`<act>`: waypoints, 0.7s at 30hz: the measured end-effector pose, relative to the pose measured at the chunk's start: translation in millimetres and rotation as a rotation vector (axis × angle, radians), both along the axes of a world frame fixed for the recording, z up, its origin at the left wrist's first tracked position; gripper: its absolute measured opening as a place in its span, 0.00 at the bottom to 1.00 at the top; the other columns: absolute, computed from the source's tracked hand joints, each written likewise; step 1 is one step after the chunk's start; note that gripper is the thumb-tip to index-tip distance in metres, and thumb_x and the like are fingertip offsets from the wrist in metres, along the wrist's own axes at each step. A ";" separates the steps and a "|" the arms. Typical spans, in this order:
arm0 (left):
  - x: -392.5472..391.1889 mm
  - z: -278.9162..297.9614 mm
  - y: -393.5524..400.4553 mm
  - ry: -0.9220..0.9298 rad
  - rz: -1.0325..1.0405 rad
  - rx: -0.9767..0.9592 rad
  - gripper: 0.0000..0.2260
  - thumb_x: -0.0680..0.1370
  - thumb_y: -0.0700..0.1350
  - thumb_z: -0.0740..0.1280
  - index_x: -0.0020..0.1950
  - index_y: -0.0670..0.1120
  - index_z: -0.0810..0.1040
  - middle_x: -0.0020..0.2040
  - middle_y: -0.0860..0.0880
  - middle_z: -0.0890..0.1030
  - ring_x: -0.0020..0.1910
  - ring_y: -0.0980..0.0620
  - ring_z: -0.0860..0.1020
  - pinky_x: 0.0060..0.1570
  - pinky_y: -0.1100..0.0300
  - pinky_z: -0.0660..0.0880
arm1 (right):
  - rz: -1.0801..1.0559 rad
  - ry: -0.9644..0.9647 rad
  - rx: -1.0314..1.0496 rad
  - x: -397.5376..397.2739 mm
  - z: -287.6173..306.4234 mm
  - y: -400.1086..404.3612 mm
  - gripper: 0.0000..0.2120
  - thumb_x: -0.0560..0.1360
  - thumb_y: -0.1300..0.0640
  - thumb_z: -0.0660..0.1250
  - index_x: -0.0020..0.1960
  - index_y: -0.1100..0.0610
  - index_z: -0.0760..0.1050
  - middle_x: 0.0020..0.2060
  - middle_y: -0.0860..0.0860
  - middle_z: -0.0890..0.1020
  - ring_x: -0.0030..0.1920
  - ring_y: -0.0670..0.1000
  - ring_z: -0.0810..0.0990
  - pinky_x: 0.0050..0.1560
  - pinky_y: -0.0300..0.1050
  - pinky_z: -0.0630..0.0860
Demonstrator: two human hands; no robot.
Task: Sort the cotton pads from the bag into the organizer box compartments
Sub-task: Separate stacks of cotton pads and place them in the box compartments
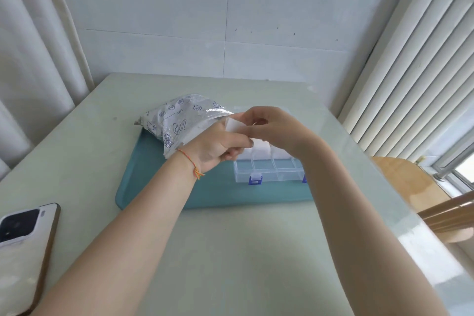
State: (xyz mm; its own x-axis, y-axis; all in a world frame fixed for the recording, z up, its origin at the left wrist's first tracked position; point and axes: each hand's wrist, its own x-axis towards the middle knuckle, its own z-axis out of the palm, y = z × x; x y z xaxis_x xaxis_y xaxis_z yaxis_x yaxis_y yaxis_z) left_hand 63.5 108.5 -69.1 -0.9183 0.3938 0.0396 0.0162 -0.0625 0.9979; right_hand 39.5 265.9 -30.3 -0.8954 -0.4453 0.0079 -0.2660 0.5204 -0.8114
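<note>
Hands hide organizer box (266,170) rear compartments; phone (23,251) cut off at left edge.

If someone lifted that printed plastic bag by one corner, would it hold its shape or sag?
The printed bag would probably sag: its film is crinkled and slumps over the teal tray. It likely weighs little, being stuffed with soft white pads. The glossy surface may be slippery.

Bag (179,120): blue line drawings, small printed word, too small to read. No other text.
</note>
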 end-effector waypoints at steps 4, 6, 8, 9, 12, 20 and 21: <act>-15.0 2.4 31.7 -0.026 0.027 -0.059 0.21 0.70 0.37 0.71 0.62 0.40 0.75 0.36 0.47 0.74 0.33 0.51 0.72 0.29 0.61 0.64 | -0.111 0.040 -0.106 -14.4 -1.2 34.7 0.03 0.75 0.55 0.72 0.45 0.54 0.80 0.37 0.46 0.81 0.37 0.44 0.76 0.39 0.39 0.71; -26.0 0.9 47.2 -0.063 0.130 -0.086 0.23 0.70 0.40 0.72 0.64 0.46 0.74 0.45 0.48 0.80 0.41 0.50 0.79 0.35 0.59 0.73 | -0.246 0.089 -0.192 -25.5 -3.0 57.7 0.02 0.75 0.58 0.71 0.46 0.57 0.80 0.37 0.50 0.82 0.35 0.43 0.77 0.37 0.37 0.72; -36.8 -1.6 62.0 -0.073 0.274 -0.141 0.22 0.74 0.39 0.70 0.67 0.47 0.72 0.47 0.47 0.80 0.43 0.51 0.79 0.37 0.59 0.75 | -0.356 0.160 -0.209 -37.4 -6.3 79.4 0.03 0.75 0.61 0.71 0.48 0.60 0.80 0.38 0.53 0.83 0.31 0.42 0.77 0.32 0.32 0.71; -42.5 -3.5 68.2 -0.046 0.353 -0.198 0.19 0.76 0.38 0.67 0.66 0.46 0.72 0.46 0.47 0.79 0.43 0.52 0.78 0.37 0.60 0.75 | -0.394 0.189 -0.206 -44.1 -8.9 88.4 0.04 0.75 0.62 0.70 0.49 0.62 0.80 0.39 0.54 0.83 0.31 0.42 0.77 0.32 0.32 0.71; -57.7 -13.1 83.0 0.153 0.462 -0.388 0.13 0.76 0.38 0.65 0.58 0.48 0.77 0.45 0.50 0.78 0.41 0.53 0.75 0.45 0.59 0.74 | -0.438 0.212 -0.147 -63.0 -20.8 106.0 0.05 0.75 0.64 0.69 0.50 0.63 0.81 0.40 0.55 0.82 0.32 0.45 0.76 0.34 0.33 0.72; -65.9 -34.0 102.6 0.365 0.335 -0.819 0.12 0.78 0.41 0.62 0.58 0.48 0.79 0.56 0.49 0.81 0.56 0.50 0.77 0.57 0.60 0.71 | -0.356 0.128 0.086 -81.0 -44.4 118.6 0.08 0.77 0.61 0.69 0.54 0.58 0.83 0.48 0.53 0.84 0.47 0.50 0.80 0.45 0.37 0.74; -65.6 -36.0 103.2 0.371 0.335 -0.839 0.12 0.78 0.41 0.62 0.58 0.48 0.79 0.56 0.49 0.81 0.56 0.49 0.77 0.57 0.59 0.71 | -0.342 0.118 0.099 -81.6 -45.5 120.0 0.08 0.76 0.61 0.69 0.54 0.58 0.83 0.50 0.53 0.84 0.51 0.51 0.81 0.50 0.40 0.76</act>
